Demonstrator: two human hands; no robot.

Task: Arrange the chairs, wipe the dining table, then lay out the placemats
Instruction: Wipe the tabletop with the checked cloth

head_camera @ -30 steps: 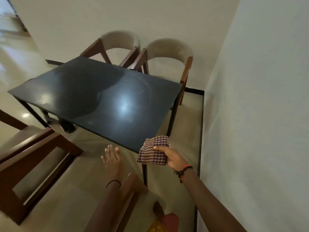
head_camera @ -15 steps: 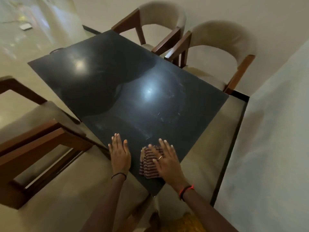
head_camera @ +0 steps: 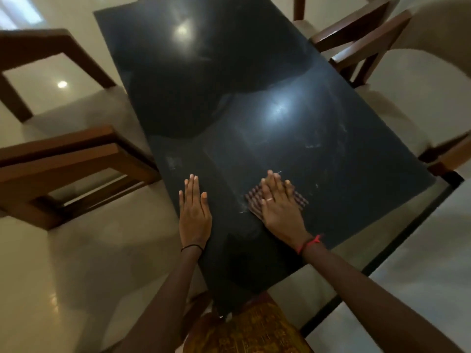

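1 checked cloth (head_camera: 253,203) beneath flat right grip (head_camera: 279,210), left grip (head_camera: 195,212) alongside

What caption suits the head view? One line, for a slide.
Right hand presses a checked cloth on the dark dining table; left hand rests flat beside it.

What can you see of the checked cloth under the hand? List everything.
The checked cloth is a small piece of thin woven fabric, in a dark red-brown and pale check. It lies flat on the dark glossy table, near the end closest to the person. The right hand presses flat on it with straight fingers and covers its middle, so only its left edge and right corner show. Whether it is folded cannot be told. The left hand lies apart from it on the table.
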